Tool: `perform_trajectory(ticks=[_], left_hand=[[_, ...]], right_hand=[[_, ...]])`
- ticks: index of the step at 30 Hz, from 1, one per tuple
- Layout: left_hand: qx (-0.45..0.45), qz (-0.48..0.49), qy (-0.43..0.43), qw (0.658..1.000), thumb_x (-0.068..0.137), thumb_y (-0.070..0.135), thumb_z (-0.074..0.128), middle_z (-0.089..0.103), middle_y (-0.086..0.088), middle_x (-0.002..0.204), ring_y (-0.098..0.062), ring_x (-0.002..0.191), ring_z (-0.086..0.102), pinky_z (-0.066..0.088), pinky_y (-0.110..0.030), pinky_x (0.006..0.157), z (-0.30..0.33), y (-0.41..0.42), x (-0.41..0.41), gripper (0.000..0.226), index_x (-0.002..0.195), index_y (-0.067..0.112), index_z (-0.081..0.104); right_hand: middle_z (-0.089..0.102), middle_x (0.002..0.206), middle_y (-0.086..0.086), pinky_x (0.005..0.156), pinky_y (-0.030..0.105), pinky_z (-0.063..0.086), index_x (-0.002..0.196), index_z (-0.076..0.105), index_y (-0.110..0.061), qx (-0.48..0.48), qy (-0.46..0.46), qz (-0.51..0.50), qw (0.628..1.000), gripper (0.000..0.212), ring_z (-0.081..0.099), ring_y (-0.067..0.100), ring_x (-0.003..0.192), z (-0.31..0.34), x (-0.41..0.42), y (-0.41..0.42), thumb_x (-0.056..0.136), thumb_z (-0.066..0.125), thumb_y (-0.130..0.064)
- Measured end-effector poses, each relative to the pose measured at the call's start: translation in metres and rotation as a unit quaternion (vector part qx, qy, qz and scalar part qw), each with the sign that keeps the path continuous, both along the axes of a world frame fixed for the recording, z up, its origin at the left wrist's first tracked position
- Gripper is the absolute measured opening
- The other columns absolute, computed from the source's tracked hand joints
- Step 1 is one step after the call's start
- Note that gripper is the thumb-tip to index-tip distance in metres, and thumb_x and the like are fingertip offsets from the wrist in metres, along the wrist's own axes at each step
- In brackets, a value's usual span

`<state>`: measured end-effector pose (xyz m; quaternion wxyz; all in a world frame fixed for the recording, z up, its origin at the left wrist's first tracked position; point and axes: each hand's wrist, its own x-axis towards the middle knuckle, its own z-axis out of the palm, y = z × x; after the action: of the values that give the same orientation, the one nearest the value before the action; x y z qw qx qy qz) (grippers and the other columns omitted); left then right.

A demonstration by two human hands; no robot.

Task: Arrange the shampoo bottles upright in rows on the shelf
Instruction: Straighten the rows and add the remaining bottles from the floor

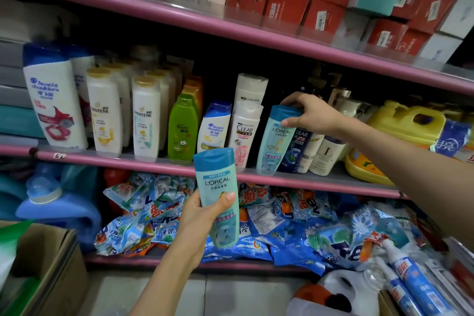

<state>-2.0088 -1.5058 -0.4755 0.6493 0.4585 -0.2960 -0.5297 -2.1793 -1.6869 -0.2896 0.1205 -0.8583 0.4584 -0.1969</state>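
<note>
The right hand pinches the cap of a L'Oréal bottle standing slightly tilted at the shelf's front edge. The left hand grips a second bottle upright, below and left of that edge.

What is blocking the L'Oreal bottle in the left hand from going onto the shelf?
Nothing visible lies between the held L'Oreal bottle in the left hand and the shelf. The front row is full, though; the right hand grips a tilted L'Oreal bottle there.
</note>
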Motion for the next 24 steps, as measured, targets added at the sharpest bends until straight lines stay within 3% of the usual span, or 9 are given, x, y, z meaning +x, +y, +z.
perform_trajectory(ticks=[4,6,10,16,24], left_hand=[[0.009,-0.005,0.0,1.0,0.052,0.035,0.082,0.074,-0.002,0.102,-0.024,0.095,0.07,0.054,-0.047,0.085,-0.001,0.002,-0.005,0.055,0.103,0.023,0.068],[0.008,-0.01,-0.006,1.0,0.05,0.037,0.083,0.074,-0.001,0.102,-0.023,0.095,0.07,0.053,-0.047,0.086,0.0,0.002,-0.008,0.059,0.105,0.022,0.067],[0.006,-0.026,-0.021,0.999,0.049,0.04,0.083,0.073,0.001,0.102,-0.021,0.095,0.07,0.052,-0.047,0.088,0.004,0.0,-0.01,0.062,0.106,0.024,0.067],[0.008,-0.023,-0.022,0.999,0.048,0.04,0.083,0.074,0.002,0.1,-0.019,0.093,0.07,0.054,-0.043,0.085,0.008,-0.004,-0.007,0.061,0.104,0.024,0.066],[0.004,-0.018,-0.016,1.0,0.048,0.041,0.083,0.074,0.003,0.1,-0.016,0.091,0.071,0.053,-0.038,0.081,0.012,-0.005,-0.002,0.061,0.105,0.024,0.066]], right_hand=[[0.062,0.124,0.006,0.088,0.021,0.04,0.128,0.055,-0.014,-0.065,0.102,0.015,0.992,0.051,0.058,0.018,0.109,0.008,0.002,-0.004,0.081,0.073,-0.025],[0.062,0.126,0.005,0.093,0.029,0.041,0.129,0.054,-0.017,-0.094,0.142,0.016,0.985,0.051,0.056,0.022,0.115,0.01,0.005,-0.008,0.082,0.071,-0.029],[0.063,0.12,0.006,0.098,0.041,0.028,0.13,0.052,-0.028,-0.177,0.247,-0.024,0.952,0.051,0.043,0.027,0.121,0.011,0.017,-0.019,0.083,0.065,-0.043],[0.058,0.125,0.005,0.099,0.041,0.019,0.131,0.05,-0.029,-0.189,0.27,-0.063,0.942,0.049,0.037,0.026,0.124,0.011,0.031,-0.035,0.086,0.06,-0.046],[0.056,0.132,0.001,0.104,0.044,0.018,0.133,0.047,-0.031,-0.164,0.301,-0.098,0.934,0.05,0.044,0.028,0.125,0.012,0.039,-0.051,0.087,0.059,-0.047]])
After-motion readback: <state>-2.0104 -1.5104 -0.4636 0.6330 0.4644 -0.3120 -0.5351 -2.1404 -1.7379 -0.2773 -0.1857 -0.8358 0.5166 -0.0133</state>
